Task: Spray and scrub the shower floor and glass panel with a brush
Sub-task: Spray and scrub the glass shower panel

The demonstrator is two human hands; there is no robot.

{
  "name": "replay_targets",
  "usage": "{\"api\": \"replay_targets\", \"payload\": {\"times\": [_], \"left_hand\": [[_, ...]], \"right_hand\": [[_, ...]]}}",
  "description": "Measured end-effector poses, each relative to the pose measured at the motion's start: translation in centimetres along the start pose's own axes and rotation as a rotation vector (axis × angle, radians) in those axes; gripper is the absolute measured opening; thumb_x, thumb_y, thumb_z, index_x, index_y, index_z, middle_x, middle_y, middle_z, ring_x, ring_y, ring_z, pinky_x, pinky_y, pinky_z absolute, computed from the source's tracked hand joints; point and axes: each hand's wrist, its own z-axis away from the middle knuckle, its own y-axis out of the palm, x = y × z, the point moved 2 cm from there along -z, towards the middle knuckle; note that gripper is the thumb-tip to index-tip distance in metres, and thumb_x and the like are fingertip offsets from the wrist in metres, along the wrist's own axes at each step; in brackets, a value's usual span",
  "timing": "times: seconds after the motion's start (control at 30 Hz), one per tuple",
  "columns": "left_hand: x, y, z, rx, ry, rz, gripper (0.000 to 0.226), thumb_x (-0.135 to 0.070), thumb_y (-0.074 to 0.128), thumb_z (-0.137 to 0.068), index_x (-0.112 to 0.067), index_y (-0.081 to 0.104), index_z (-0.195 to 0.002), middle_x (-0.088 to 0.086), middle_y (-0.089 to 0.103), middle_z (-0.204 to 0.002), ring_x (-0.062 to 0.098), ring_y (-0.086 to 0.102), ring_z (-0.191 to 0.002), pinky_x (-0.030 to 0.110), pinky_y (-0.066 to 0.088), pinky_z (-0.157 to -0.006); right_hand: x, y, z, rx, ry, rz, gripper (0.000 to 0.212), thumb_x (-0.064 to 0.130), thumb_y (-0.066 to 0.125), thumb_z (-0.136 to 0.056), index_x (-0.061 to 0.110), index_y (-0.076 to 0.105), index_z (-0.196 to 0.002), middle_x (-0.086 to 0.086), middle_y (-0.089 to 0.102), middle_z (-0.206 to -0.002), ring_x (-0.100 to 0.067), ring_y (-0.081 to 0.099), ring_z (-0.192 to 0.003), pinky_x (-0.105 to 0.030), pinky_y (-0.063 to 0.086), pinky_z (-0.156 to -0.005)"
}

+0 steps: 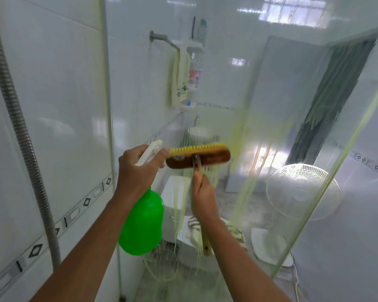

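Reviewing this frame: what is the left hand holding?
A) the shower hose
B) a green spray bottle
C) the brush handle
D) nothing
B: the left hand grips the white trigger head of the green spray bottle, while the right hand holds the brush by its wooden handle, bristles toward the glass panel.

My left hand [138,168] grips the spray bottle [143,223] by its trigger head, the bottle hanging below my fist. Just right of it, my right hand [203,198] holds the brush [198,156] by its handle, the head above my fingers with its bristles against the glass panel [260,105] before me. Behind the glass, a towel [179,77] hangs from a rail at upper centre and a fan [301,190] stands at right. A shower hose [20,131] runs down the wall at my left.
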Motion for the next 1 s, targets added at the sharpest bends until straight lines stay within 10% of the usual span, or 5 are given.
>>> {"api": "replay_targets", "payload": {"times": [0.37,0.87,1.0], "left_hand": [[-1.7,3.2,0.6,0.140,0.024,0.036,0.033,-0.039,0.079,-0.091,-0.009,0.076,-0.077,0.015,0.074,-0.076,0.029,0.068,-0.073,0.034,0.051,-0.061],[-4.9,8.2,1.0,0.221,0.062,0.078,0.045,-0.043,0.078,-0.090,-0.012,0.071,-0.058,0.000,0.069,-0.053,0.005,0.059,-0.047,0.011,0.044,-0.053],[-4.4,7.8,1.1,0.111,0.059,0.066,0.052,-0.044,0.079,-0.089,-0.005,0.067,-0.057,0.013,0.064,-0.050,0.010,0.053,-0.040,0.025,0.047,-0.051]], "right_hand": [[10.3,-10.3,-7.7,-0.211,-0.082,-0.030,0.056,0.060,0.028,-0.100,0.016,0.053,-0.075,-0.002,0.053,-0.063,-0.023,0.054,-0.053,-0.038,0.050,-0.048],[15.7,-18.7,-11.3,-0.194,-0.058,0.000,0.058,0.064,0.028,-0.098,0.012,0.045,-0.078,-0.007,0.042,-0.064,-0.020,0.043,-0.049,-0.026,0.041,-0.040],[12.3,-16.6,-9.3,-0.226,-0.090,0.029,0.058,0.059,0.028,-0.101,0.011,0.049,-0.077,-0.004,0.046,-0.062,-0.018,0.048,-0.052,-0.030,0.044,-0.039]]}}
